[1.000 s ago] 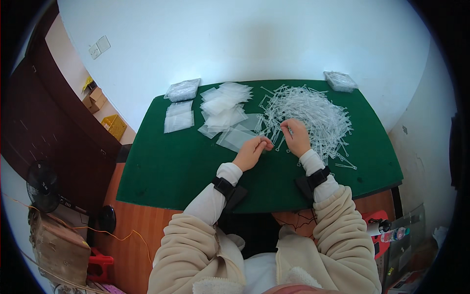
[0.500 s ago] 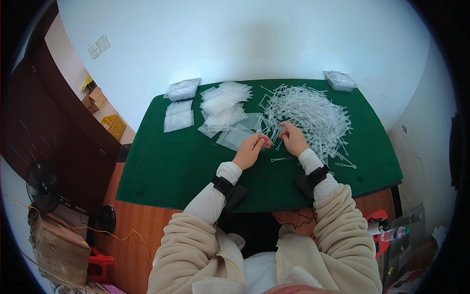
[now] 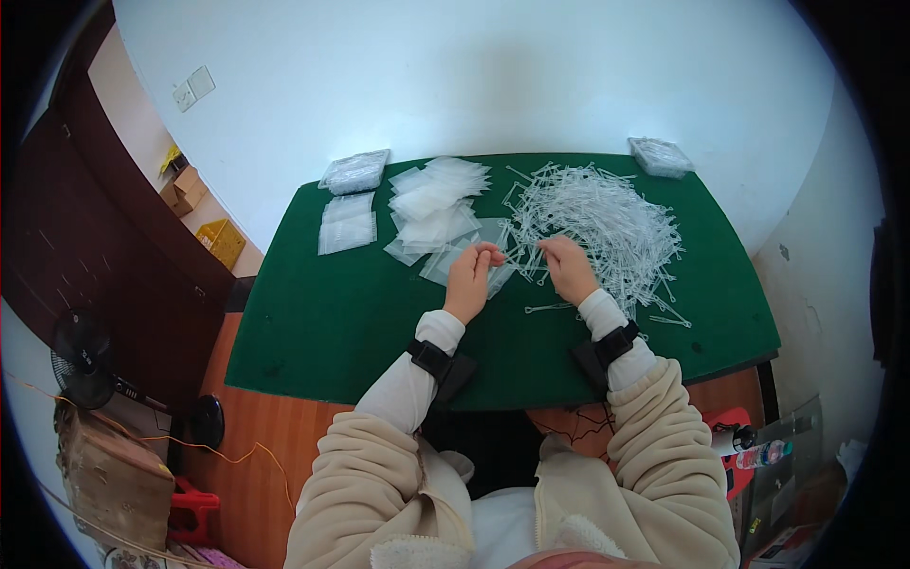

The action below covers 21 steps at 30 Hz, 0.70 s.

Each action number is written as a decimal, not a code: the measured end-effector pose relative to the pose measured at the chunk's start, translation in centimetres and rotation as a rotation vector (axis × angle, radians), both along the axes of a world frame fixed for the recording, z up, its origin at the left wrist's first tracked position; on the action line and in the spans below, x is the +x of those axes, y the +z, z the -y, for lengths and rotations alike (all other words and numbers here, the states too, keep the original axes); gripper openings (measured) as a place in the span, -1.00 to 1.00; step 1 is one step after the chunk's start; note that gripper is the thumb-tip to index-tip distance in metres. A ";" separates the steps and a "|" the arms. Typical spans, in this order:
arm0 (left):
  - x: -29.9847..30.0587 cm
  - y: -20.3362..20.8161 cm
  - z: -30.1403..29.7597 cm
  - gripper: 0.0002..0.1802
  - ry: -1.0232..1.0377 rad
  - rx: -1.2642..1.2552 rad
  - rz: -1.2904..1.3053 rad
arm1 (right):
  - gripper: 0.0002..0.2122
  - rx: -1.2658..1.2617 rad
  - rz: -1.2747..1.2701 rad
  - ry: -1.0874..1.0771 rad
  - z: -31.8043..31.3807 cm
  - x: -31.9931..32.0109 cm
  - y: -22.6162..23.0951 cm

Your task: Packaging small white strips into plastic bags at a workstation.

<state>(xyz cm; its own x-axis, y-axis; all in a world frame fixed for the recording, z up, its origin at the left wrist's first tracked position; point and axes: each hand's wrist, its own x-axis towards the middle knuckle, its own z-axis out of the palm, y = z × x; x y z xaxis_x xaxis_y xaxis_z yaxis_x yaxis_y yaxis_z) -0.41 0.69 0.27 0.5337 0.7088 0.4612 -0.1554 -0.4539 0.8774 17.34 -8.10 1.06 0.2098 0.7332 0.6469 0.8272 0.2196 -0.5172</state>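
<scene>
The left hand (image 3: 470,282) rests on a clear bag (image 3: 464,268), its fingers curled and pressing the bag to the green table (image 3: 322,322). The right hand (image 3: 569,269) sits at the near edge of the tie pile (image 3: 597,223), fingertips bunched together on the white plastic ties; whether they pinch one cannot be told. The two hands lie near each other, apart. Each wrist carries one black strap, two in all. Left of the hands, a loose heap of clear bags (image 3: 434,201) spreads out, too many to count. Farther left lie one flat stack (image 3: 347,223) and, behind it, one packed bundle (image 3: 355,172). A second bundle (image 3: 660,156) sits at the far right corner.
</scene>
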 end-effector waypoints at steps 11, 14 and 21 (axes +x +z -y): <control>0.0 0.3 1.0 -0.80 -0.150 0.003 -0.157 | -0.89 -0.068 0.162 0.371 1.1 -1.3 2.0; 0.0 -0.1 0.8 -0.79 -0.369 -0.118 -0.154 | -0.87 -0.157 -0.003 0.137 1.5 -1.6 2.7; 0.0 -0.9 0.5 -0.76 -0.512 -0.218 -0.228 | -0.83 0.037 -0.123 0.175 1.3 -2.2 2.2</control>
<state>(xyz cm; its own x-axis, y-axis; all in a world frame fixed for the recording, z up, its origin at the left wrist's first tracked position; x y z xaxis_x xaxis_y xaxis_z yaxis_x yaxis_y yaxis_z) -0.46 0.24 -0.66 0.9006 0.4010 0.1678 -0.1035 -0.1771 0.9787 15.12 -9.41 3.27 0.1609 0.7414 0.6515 0.7058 0.3749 -0.6010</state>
